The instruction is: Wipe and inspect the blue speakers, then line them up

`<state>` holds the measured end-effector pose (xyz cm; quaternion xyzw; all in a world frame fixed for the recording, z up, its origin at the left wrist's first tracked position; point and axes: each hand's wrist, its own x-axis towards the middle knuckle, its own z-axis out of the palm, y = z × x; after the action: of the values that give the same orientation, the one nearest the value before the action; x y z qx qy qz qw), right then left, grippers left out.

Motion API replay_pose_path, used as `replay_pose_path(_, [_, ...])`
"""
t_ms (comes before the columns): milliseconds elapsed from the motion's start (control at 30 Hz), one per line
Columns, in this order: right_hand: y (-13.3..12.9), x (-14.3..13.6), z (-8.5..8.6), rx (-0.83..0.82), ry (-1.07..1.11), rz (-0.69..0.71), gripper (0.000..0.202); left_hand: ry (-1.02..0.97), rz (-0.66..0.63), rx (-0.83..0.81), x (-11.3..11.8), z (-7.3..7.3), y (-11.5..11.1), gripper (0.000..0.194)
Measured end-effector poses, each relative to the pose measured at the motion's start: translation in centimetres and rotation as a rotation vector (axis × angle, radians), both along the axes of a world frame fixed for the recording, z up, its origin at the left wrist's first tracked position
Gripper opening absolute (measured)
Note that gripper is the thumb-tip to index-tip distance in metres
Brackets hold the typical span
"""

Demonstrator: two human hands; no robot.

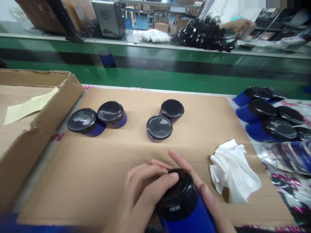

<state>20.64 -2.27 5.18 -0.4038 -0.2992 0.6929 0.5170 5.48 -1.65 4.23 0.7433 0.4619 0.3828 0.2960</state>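
Observation:
A blue cylinder with a black cap (pixel 181 202) is at the bottom centre, held between both my hands. My left hand (pixel 139 197) wraps its left side, thumb lying over the cap. My right hand (pixel 206 197) cradles it from behind and the right, fingers stretched along it. Several more blue cylinders with glossy black tops stand on the cardboard sheet (pixel 121 161): a pair (pixel 97 119) at the left and a pair (pixel 165 121) in the middle.
A white crumpled cloth (pixel 233 170) lies right of my hands. Several blue cylinders (pixel 267 116) lie stacked at the right on printed plastic. An open cardboard box (pixel 31 116) stands at the left. A green conveyor (pixel 170 69) behind carries one blue cylinder (pixel 107 58).

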Motion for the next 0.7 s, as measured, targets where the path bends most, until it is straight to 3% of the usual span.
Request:
replay_pose_path(133, [0.4,0.4,-0.9,-0.052,0.006,0.041,0.039,0.148,-0.099,-0.002,0.1,-0.2,0.6,0.035])
replay_pose_path(233, [0.6,1.1,-2.0,-0.007,0.064,0.153,0.040,0.203,-0.135,0.023,-0.1,-0.4,0.7,0.044])
replay_pose_path(333, [0.4,1.5,-2.4,-0.018,-0.050,0.001,0.034,0.250,-0.140,0.119,-0.7,-0.3,0.3,0.049])
replay_pose_path(467, [-0.3,0.9,-1.9,0.246,-0.365,-0.043,0.049,0.374,-0.103,0.219,-0.9,-0.1,-0.2,0.060])
replay_pose_path(567, [-0.6,0.1,-1.0,0.178,-0.595,-0.064,0.056,0.337,-0.107,0.225,-0.7,-0.5,-0.1,0.056])
replay_pose_path(700, [-0.3,0.3,-0.2,0.217,-0.598,-0.078,0.037,0.245,-0.135,0.189,-0.8,-1.1,0.4,0.063])
